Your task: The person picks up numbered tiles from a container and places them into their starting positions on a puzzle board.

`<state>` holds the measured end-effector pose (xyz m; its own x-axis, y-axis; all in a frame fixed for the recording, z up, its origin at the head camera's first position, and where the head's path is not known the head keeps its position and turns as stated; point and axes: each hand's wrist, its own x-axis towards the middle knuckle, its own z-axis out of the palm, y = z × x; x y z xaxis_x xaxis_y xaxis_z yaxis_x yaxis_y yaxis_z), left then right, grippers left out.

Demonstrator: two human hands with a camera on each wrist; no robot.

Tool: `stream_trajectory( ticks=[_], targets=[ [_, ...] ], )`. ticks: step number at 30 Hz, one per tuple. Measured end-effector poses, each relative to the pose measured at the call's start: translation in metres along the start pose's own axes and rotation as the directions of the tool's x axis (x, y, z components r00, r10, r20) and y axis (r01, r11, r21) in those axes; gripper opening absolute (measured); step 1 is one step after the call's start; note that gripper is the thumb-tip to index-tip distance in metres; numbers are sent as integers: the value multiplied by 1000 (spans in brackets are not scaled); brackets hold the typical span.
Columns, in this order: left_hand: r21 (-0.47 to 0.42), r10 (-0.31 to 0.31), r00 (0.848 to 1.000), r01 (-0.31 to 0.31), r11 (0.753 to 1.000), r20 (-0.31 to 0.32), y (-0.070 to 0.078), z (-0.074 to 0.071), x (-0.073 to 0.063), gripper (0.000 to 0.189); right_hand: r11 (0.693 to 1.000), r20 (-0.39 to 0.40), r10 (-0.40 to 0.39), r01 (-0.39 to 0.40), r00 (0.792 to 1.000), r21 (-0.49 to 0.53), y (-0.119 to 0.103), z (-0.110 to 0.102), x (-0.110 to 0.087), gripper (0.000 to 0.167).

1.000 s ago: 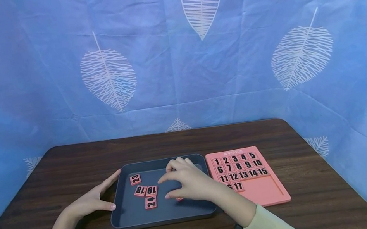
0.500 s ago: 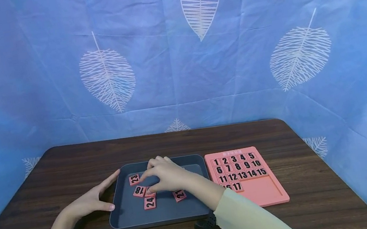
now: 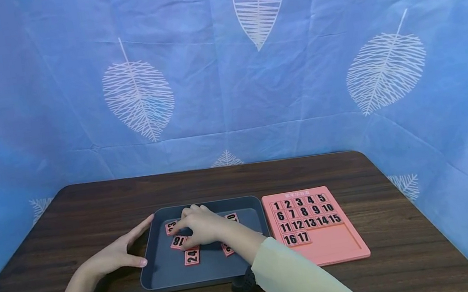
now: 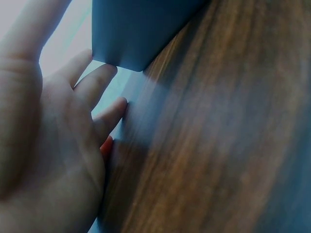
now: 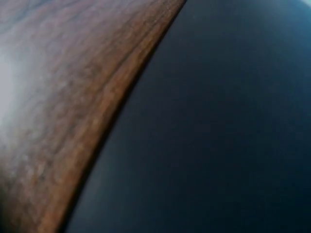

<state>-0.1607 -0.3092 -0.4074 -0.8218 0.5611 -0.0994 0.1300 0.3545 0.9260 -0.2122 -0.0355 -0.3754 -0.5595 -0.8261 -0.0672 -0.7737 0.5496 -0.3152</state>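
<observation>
My right hand [image 3: 202, 226] reaches into the dark grey tray [image 3: 149, 277], thumb and index finger spread on either side of the pink number tile 18 [image 3: 178, 242]. The thumb tip is right at the tile's lower corner, the index tip just past its far edge. Tile 23 [image 3: 170, 228] lies partly behind the index finger, and tile 24 [image 3: 192, 257] sits nearer the front. My left hand [image 3: 114, 255] has its fingers extended, resting along the tray's left side. In the left wrist view, fingertips meet the tray's outer wall [image 4: 141, 29]. The right wrist view shows only tray wall and wood.
Against the tray's right side lies a pink number board [image 3: 338, 246], filled in rows from 1 to 17. Two more tiles, one at the back [image 3: 232, 217] and one partly behind the right wrist [image 3: 227, 250], are in the tray. The wooden table [image 3: 410, 251] ends before a blue leaf-print cloth [image 3: 217, 93].
My right hand has moved left across the tray to tile 18, uncovering tiles on the right and tile 16 on the board. The left hand has stayed at the tray's side.
</observation>
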Motion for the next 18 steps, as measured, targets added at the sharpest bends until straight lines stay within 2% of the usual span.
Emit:
stream_trajectory(
  ticks=[5, 12, 18],
  targets=[
    [1, 5, 1000, -5, 1000, -6, 0, 0, 0, 95, 999, 0, 32, -32, 999, 3, -1, 3, 2, 41],
    [0, 8, 1000, -8, 1000, -6, -2, 2, 0, 96, 999, -45, 53, -53, 998, 2, -1, 8, 2, 37],
    [12, 10, 1000, -10, 1000, -9, -2, 3, 1, 95, 999, -71, 33, -35, 997, -28, -2, 10, -1, 36]
  ],
)
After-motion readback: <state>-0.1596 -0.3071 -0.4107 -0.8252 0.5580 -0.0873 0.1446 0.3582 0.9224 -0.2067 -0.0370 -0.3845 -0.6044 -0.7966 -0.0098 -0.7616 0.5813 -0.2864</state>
